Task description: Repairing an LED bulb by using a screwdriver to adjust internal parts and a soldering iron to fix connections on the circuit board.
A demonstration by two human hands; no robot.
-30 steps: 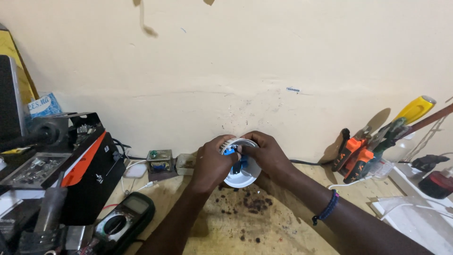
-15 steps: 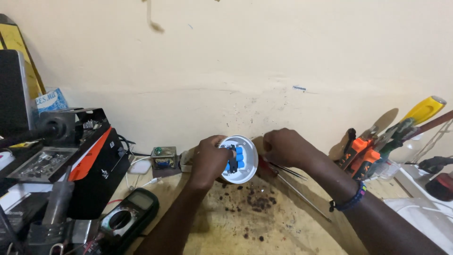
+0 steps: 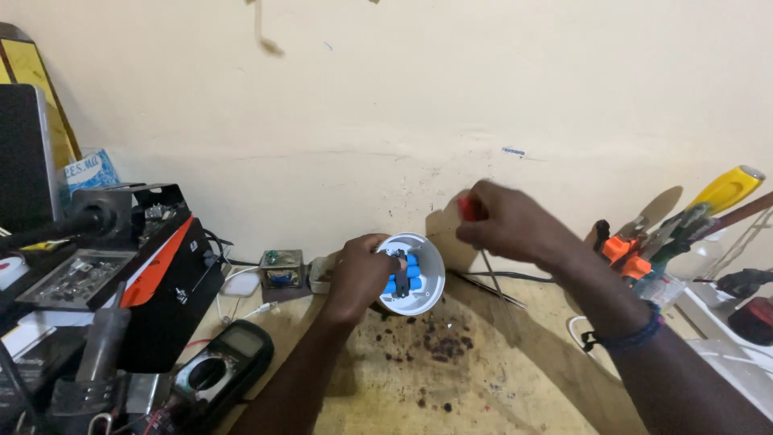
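The left hand (image 3: 358,274) clasps a round white housing (image 3: 419,278) tilted open toward the camera, just above the stained bench (image 3: 483,379) near the wall, thumb pressing on the blue cells (image 3: 407,272) inside. The right hand (image 3: 503,221) is clenched around a red-handled screwdriver (image 3: 483,242), raised to the right of the housing, its thin shaft pointing down and touching nothing. By the look of it the housing is already opened and the cells exposed (how many is hard to tell, perhaps 3), while work on the inside is not finished: the tool is lifted clear. A multimeter (image 3: 213,370) lies near left, pliers (image 3: 628,250) far right.
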